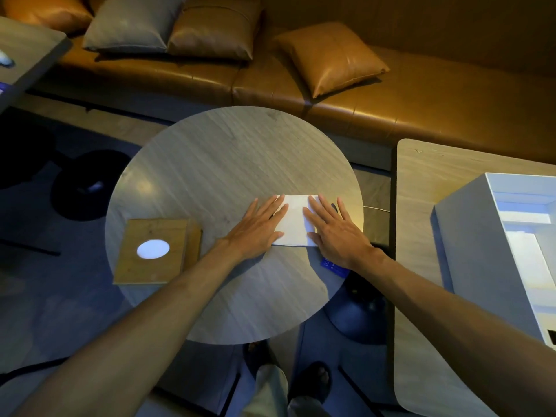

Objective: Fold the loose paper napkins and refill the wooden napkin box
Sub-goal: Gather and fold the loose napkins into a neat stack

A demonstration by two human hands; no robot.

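1. Filling the middle of your view, the round desk (210,152) carries everything.
2. The wooden napkin box (156,230) sits at the desk's left edge, lid on; the white in its oval opening is probably napkins.
3. The folded white napkin (296,224) lies right of centre.
4. Your left hand (258,228) and right hand (337,233) press the napkin flat, one on each side, fingers straight and spread.
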